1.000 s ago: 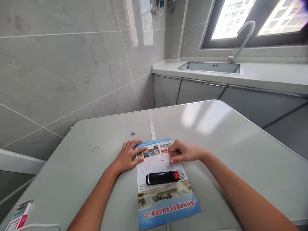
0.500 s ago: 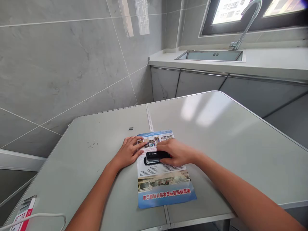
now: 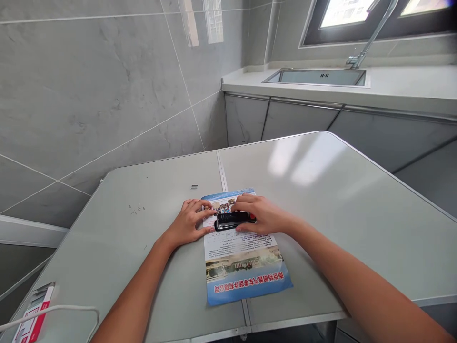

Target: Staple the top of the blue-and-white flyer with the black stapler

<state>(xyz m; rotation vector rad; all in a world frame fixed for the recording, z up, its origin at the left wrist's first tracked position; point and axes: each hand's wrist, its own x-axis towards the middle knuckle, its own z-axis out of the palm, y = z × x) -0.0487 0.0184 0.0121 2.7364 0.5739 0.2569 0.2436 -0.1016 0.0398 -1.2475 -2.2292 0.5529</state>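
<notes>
Left hand (image 3: 188,225) lies flat, pinning the leaflet (image 3: 244,267) at its edge; right hand (image 3: 264,216) grips the black stapler (image 3: 233,219) over its upper part; no staple visible, pressing judged outstanding.

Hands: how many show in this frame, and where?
2. The left hand rests on the left edge of the leaflet; the right hand grips the stapler on the leaflet. None seems hidden.

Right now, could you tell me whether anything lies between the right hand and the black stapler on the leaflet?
Nothing visible does. The right hand is closed on the black stapler, atop the far part of the leaflet. The left hand lies flat at the leaflet's left edge, beside the stapler.
</notes>
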